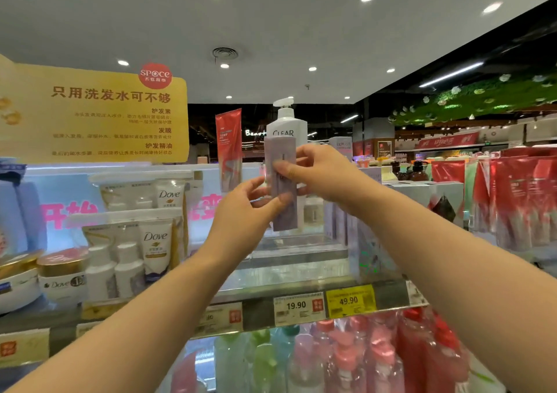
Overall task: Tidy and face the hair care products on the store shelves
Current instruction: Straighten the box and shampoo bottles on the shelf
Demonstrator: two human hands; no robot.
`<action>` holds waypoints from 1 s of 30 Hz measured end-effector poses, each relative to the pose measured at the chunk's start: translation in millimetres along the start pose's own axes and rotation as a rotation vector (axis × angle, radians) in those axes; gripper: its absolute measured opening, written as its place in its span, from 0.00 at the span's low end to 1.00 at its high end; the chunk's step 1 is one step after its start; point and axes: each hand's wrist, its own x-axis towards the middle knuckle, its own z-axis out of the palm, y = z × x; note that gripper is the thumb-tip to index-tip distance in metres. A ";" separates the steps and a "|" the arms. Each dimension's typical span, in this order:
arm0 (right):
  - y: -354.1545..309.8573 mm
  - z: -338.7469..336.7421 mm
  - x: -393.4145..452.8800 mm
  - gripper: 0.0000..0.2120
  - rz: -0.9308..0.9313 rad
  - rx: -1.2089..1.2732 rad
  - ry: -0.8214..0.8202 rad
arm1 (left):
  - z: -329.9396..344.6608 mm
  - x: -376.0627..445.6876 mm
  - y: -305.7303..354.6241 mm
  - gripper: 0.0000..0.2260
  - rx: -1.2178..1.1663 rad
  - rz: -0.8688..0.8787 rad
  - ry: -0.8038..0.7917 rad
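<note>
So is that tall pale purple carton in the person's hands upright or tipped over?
Upright. The tall pale purple carton stands vertical, right hand gripping its upper part, left hand lower down.

Both hands hold a slim box upright above the shelf. Directly behind the grip stands a pump bottle; left of it sit Dove packs, right of it more boxes, below it price tags.
</note>
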 end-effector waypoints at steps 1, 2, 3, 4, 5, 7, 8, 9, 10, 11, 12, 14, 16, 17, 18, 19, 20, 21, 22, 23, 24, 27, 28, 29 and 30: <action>-2.7 -10.3 1.0 0.11 -0.013 0.034 -0.020 | 7.8 4.2 4.2 0.24 0.005 0.020 -0.006; -3.7 -20.4 3.6 0.11 -0.028 0.047 -0.035 | 15.4 8.8 8.0 0.22 0.004 0.039 -0.005; -4.2 -30.8 6.0 0.12 -0.047 0.041 -0.043 | 22.8 13.8 11.8 0.21 0.000 0.057 0.000; -3.8 -41.4 8.9 0.11 -0.066 0.030 -0.044 | 30.1 18.9 15.2 0.19 -0.009 0.072 0.008; -3.3 -52.0 12.5 0.13 -0.086 0.021 -0.040 | 37.1 23.6 18.1 0.16 -0.014 0.086 0.012; -2.3 -74.5 21.2 0.23 -0.120 0.015 -0.024 | 51.8 31.3 22.6 0.11 -0.019 0.107 0.016; -2.1 -85.7 25.6 0.26 -0.134 0.003 -0.029 | 59.7 34.4 24.0 0.09 -0.027 0.112 0.018; -2.7 -96.1 29.2 0.26 -0.147 -0.017 -0.050 | 67.2 37.9 25.0 0.09 -0.034 0.114 0.018; -3.3 -104.7 32.7 0.23 -0.157 -0.047 -0.075 | 73.5 41.7 26.0 0.08 -0.042 0.111 0.022; -3.6 -112.3 36.3 0.18 -0.162 -0.083 -0.092 | 78.6 47.2 25.3 0.07 -0.043 0.107 0.030; -2.9 -118.3 40.6 0.14 -0.164 -0.110 -0.092 | 82.9 52.2 24.8 0.08 -0.033 0.109 0.037; -1.0 -128.7 50.0 0.12 -0.168 -0.120 -0.062 | 88.6 63.9 25.7 0.21 0.040 0.115 0.066; 0.5 -137.8 59.6 0.16 -0.167 -0.097 -0.031 | 90.1 73.3 24.9 0.33 0.093 0.104 0.130; 1.1 -141.6 63.1 0.19 -0.167 -0.084 -0.017 | 89.5 77.4 22.5 0.33 0.104 0.106 0.161; 2.1 -145.4 66.8 0.20 -0.169 -0.074 -0.004 | 88.5 80.5 19.8 0.32 0.119 0.111 0.190; 3.1 -148.5 71.1 0.20 -0.175 -0.070 0.004 | 87.0 83.5 16.1 0.30 0.148 0.120 0.217; 4.2 -150.7 75.6 0.20 -0.181 -0.066 0.010 | 84.6 87.0 11.7 0.28 0.178 0.125 0.242; 5.5 -152.4 80.5 0.19 -0.188 -0.061 0.017 | 82.2 90.7 7.9 0.27 0.202 0.125 0.265; 6.9 -153.3 85.9 0.19 -0.195 -0.055 0.023 | 79.7 95.1 3.4 0.25 0.217 0.123 0.284; 8.3 -153.5 91.5 0.19 -0.201 -0.051 0.030 | 77.6 99.7 -1.1 0.24 0.224 0.120 0.296; 9.5 -152.9 96.7 0.20 -0.206 -0.053 0.036 | 76.2 103.7 -4.8 0.23 0.230 0.110 0.300; 13.0 -150.8 108.6 0.21 -0.221 -0.082 0.043 | 76.1 112.0 -13.0 0.21 0.266 0.103 0.299; 14.7 -150.4 111.9 0.21 -0.223 -0.091 0.046 | 76.5 113.8 -15.0 0.20 0.279 0.105 0.295; 16.5 -149.9 114.6 0.21 -0.222 -0.102 0.048 | 76.5 115.9 -16.6 0.20 0.292 0.108 0.292; 18.5 -149.7 117.4 0.21 -0.220 -0.115 0.047 | 76.0 118.4 -18.0 0.19 0.310 0.113 0.292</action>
